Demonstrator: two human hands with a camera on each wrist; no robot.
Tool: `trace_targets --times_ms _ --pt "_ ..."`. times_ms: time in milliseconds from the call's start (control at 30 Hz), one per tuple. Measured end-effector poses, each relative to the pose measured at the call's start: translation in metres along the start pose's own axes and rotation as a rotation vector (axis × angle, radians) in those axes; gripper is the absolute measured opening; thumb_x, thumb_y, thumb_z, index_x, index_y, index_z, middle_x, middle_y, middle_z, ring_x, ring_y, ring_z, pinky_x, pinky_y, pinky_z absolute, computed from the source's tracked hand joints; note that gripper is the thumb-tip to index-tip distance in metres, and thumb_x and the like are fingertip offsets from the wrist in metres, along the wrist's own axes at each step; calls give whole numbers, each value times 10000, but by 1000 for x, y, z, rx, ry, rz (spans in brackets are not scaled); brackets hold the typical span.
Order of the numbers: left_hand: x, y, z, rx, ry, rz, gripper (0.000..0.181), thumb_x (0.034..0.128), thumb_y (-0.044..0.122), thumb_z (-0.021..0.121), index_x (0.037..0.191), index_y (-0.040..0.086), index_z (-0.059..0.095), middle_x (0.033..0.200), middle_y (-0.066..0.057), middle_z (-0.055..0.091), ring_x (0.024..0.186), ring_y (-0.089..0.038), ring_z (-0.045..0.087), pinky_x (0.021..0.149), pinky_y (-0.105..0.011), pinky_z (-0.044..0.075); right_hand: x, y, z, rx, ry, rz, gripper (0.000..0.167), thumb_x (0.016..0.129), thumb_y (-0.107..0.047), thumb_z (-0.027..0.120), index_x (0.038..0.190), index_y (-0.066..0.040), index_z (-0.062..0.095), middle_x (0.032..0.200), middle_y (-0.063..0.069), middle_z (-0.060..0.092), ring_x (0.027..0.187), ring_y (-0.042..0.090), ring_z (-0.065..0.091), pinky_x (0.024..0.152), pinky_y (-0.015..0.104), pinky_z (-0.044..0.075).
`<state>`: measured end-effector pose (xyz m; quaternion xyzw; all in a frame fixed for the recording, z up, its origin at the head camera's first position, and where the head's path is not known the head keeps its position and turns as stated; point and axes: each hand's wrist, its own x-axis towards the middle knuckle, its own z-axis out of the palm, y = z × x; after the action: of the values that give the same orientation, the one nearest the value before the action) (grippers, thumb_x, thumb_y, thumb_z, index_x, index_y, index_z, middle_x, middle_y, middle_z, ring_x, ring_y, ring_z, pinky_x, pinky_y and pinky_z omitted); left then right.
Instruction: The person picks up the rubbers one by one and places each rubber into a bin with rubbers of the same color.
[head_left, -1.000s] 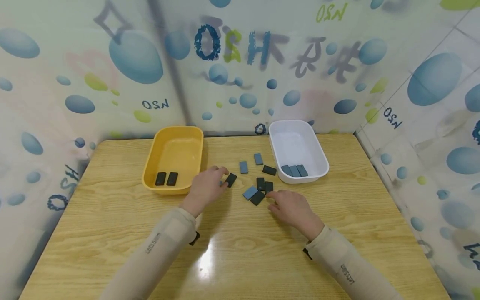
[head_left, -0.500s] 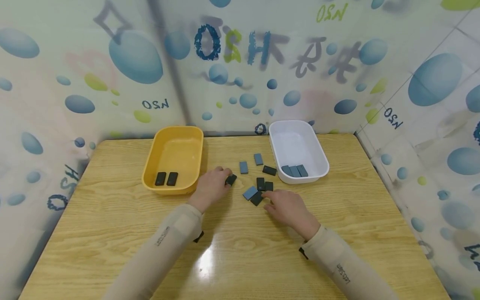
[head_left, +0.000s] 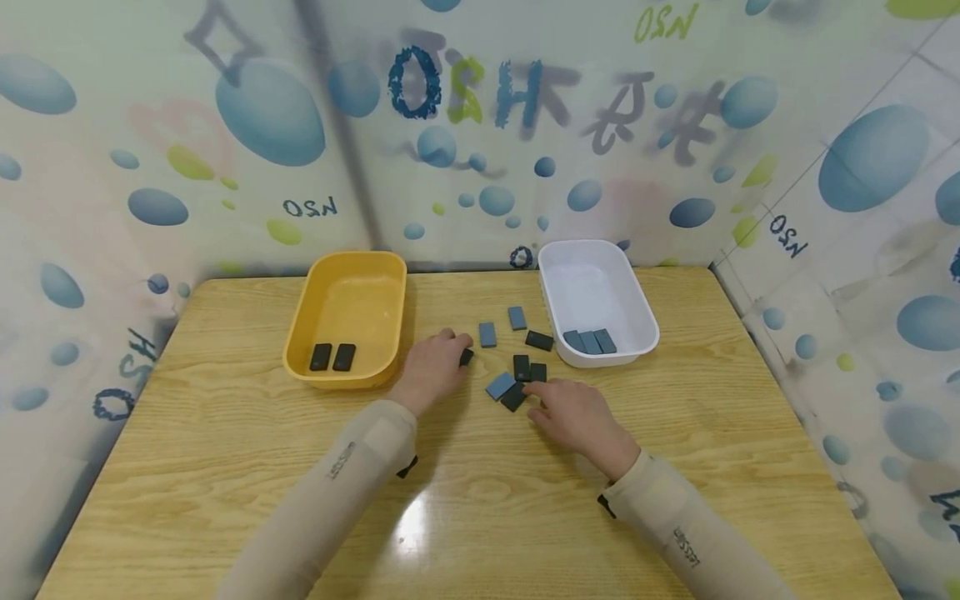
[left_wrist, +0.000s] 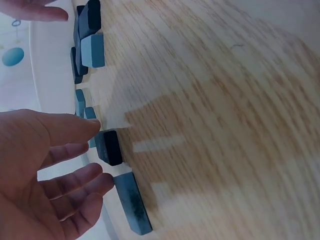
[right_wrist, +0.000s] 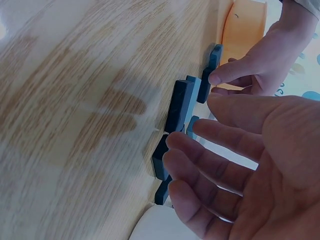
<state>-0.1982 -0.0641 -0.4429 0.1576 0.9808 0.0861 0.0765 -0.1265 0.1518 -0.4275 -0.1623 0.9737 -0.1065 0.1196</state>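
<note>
In the head view, my left hand (head_left: 433, 367) reaches over a black rectangular tile (head_left: 467, 357) and covers most of it. The left wrist view has the thumb at the top of that black tile (left_wrist: 109, 148), fingers loosely bent; a blue tile (left_wrist: 132, 202) lies beside the fingertips, hidden from the head view. My right hand (head_left: 576, 417) holds nothing, its index fingertip by a dark tile (head_left: 513, 397) in the central cluster. A blue tile (head_left: 500, 385) and two more black tiles (head_left: 521, 367) lie against it. In the right wrist view, the right fingers are loosely spread.
A yellow bin (head_left: 401, 287) with two black tiles (head_left: 344, 357) stands left; a white bin (head_left: 547, 287) with several blue-grey tiles (head_left: 589, 342) stands right. Between them lie two blue tiles (head_left: 487, 335) and a black tile (head_left: 539, 340). A patterned wall (head_left: 480, 183) backs the wooden table (head_left: 480, 517).
My left hand has moved right, over the black tile, which is now mostly covered. My right hand shifted slightly left toward the dark tile, then stayed still.
</note>
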Motion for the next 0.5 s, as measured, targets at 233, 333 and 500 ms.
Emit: trace_targets --times_ms 233,333,500 --pt "4 2 5 9 -10 -5 386 921 194 637 1305 194 596 1238 -106 601 1039 -280 639 826 -442 537 0 0 0 3 -4 -1 340 907 -288 674 1236 -198 663 1023 34 720 864 181 678 686 384 541" --pt "5 4 6 10 -24 -18 389 929 175 615 1316 198 590 1249 -108 592 1045 -283 638 824 -450 538 0 1 0 0 -10 0 342 907 -289 674 1237 -198 661 1022 34 719 863 179 677 686 381 541" --pt "6 6 6 23 -37 -28 390 927 129 588 1311 197 594 1236 -109 591 1031 -282 638 806 -448 541 1 2 0 -5 -19 -1 346 911 -295 671 1242 -197 658 1028 34 719 870 179 678 692 379 543"
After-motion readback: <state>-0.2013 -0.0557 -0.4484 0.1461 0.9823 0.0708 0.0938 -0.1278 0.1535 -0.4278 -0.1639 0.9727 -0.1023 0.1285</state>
